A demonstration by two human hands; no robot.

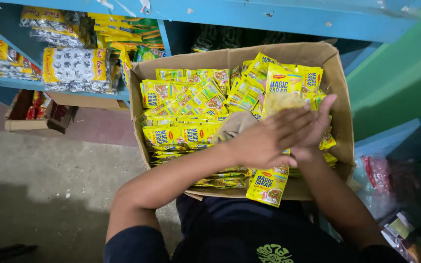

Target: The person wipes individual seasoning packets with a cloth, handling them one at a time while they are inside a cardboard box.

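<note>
Both hands lie flat, left hand (269, 139) over right hand (315, 129), pressing yellow sachets (191, 104) inside the box (339, 73). Shelf (35, 84) of silver packets (76, 68) stands behind; one sachet strip (268, 185) overhangs the box's near rim.

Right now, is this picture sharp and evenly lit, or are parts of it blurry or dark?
In the head view, the yellow sachets in the cardboard box are bright and fairly sharp; the left hand and right hand look slightly smeared; the floor darkens into shadow at lower left; the right corner is dim and soft; the shelf edges bow a little.
</note>
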